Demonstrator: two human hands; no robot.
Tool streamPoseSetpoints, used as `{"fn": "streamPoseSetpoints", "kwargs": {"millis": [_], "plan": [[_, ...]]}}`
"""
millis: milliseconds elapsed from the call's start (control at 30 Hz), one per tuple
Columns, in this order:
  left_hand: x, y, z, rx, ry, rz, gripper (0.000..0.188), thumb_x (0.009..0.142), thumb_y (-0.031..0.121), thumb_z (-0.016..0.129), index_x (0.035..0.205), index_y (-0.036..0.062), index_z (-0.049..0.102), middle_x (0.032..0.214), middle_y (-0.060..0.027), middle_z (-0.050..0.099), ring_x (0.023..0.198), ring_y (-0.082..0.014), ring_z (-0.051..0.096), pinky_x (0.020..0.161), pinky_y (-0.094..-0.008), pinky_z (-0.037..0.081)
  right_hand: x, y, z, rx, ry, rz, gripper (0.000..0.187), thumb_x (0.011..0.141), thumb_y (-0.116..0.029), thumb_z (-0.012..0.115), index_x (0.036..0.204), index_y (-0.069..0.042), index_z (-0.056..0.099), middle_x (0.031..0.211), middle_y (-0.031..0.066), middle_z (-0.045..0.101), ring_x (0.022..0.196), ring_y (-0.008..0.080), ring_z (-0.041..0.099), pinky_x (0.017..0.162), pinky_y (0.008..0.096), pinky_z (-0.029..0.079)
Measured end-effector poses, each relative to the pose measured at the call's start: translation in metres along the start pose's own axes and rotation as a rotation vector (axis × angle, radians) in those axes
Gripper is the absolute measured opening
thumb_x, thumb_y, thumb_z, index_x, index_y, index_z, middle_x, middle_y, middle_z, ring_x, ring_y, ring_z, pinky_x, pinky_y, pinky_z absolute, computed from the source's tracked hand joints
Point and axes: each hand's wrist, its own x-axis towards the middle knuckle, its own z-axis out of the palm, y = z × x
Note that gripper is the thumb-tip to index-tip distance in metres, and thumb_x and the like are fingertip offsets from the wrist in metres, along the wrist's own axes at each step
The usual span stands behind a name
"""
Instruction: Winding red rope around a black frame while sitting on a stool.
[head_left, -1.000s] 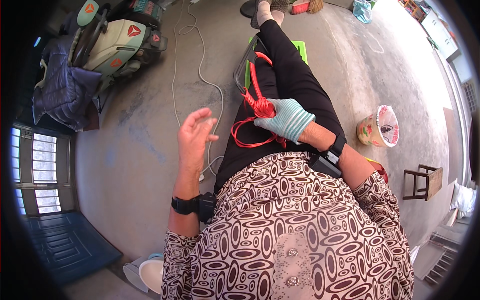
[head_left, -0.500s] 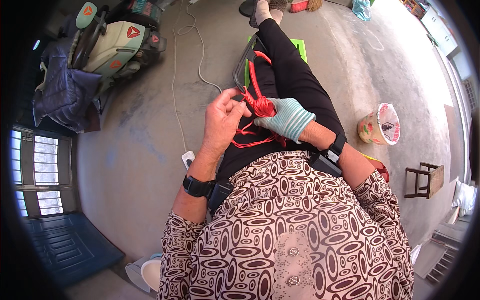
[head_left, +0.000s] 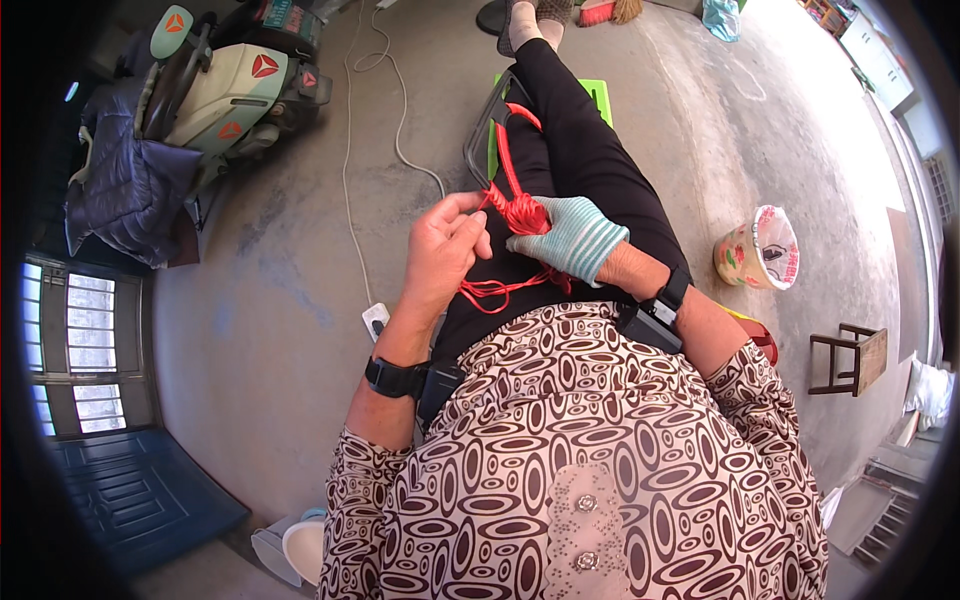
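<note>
My left hand point(head_left: 447, 245), bare, is closed, thumb against fingers, pinching a strand of red cord beside the knotted part. In my right hand point(head_left: 575, 240), which wears a pale blue and white striped glove, sits a wound bundle of red cord point(head_left: 524, 213). From that bundle red strands run up to a dark frame point(head_left: 480, 130) lying along my thigh, its full shape partly hidden. Loose loops of the cord point(head_left: 500, 290) hang over my lap below the hands. My black-trousered legs stretch forward, crossed at the feet.
A green plastic stool point(head_left: 597, 97) shows under my legs. To the right stand a lined waste bin point(head_left: 740, 252) and a small wooden stool point(head_left: 850, 362). At left are a scooter point(head_left: 235, 95) with a dark padded jacket, and a white cable with a power strip point(head_left: 376, 320).
My left hand has shifted slightly left and down, its fingers curling further from the bundle. The loose loops have shifted a little. My right hand stays nearly still.
</note>
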Motion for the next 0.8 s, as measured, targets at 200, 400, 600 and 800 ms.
{"fn": "streamPoseSetpoints", "kwargs": {"millis": [200,400,600,800], "plan": [[-0.018,-0.005,-0.016,-0.332,-0.023,-0.198,0.017,0.097,0.015,0.050,0.104,0.0009,0.058,0.061,0.0014,0.052,0.043,-0.0020,0.036,0.040,-0.0163,0.025,0.005,0.003,0.003,-0.051,0.003,-0.024,0.044,0.077,-0.041,0.071,0.103,-0.006,0.066,0.082,0.0169,0.068,0.079,0.0326,0.066,0.073,0.0374,0.051],[-0.034,-0.021,-0.015,-0.472,-0.025,-0.250,0.016,0.097,0.014,0.051,0.101,0.0011,0.058,0.056,0.0059,0.039,0.045,-0.0012,0.031,0.042,-0.0176,0.024,0.004,0.006,0.006,-0.054,0.001,-0.038,0.043,0.078,-0.042,0.070,0.102,-0.007,0.066,0.081,0.0179,0.067,0.078,0.0346,0.065,0.072,0.0387,0.051],[-0.046,-0.015,-0.016,-0.450,-0.024,-0.195,0.013,0.096,0.014,0.053,0.097,0.0015,0.057,0.055,0.0075,0.034,0.046,-0.0011,0.030,0.043,-0.0186,0.025,-0.002,-0.003,0.001,-0.176,0.047,-0.093,0.043,0.078,-0.044,0.068,0.100,-0.007,0.066,0.079,0.0186,0.066,0.077,0.0360,0.064,0.070,0.0407,0.050],[-0.063,-0.025,-0.021,-0.559,0.014,-0.241,0.014,0.096,0.016,0.053,0.095,0.0030,0.057,0.057,0.0079,0.036,0.047,-0.0011,0.031,0.044,-0.0184,0.030,0.002,0.006,0.008,-0.043,-0.046,-0.056,0.042,0.078,-0.041,0.071,0.100,-0.006,0.066,0.078,0.0175,0.066,0.073,0.0305,0.066,0.070,0.0363,0.051]]}}
